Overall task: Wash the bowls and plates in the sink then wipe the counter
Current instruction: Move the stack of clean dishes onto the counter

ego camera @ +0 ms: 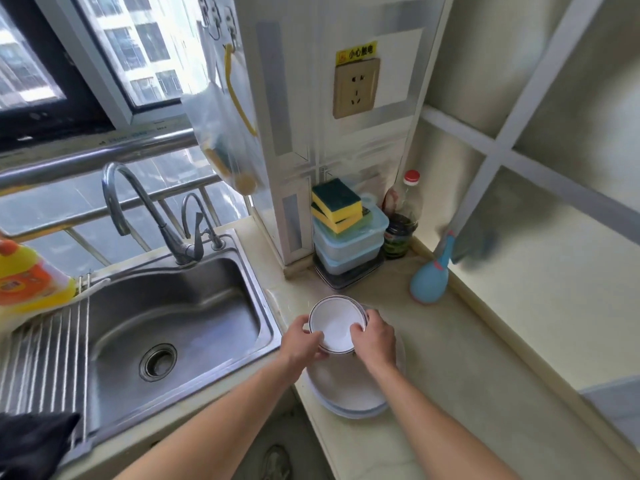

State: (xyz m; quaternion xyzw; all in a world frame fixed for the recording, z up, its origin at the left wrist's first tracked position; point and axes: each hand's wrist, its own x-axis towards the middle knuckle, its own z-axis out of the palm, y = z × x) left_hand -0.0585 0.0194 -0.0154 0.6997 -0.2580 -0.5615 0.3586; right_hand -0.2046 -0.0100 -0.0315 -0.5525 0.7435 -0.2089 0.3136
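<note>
Resting above stacked plates on the counter, a white bowl is gripped by the left hand and right hand.

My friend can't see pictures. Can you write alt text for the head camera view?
Both hands, left hand and right hand, hold stacked white bowls above white plates on a kitchen counter. An empty steel sink sits to the left.

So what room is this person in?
Most likely a small home kitchen. There is a stainless steel sink with a curved metal tap, yellow-and-green scrubbing sponges stacked on plastic boxes, and both hands hold white bowls over the counter.
</note>
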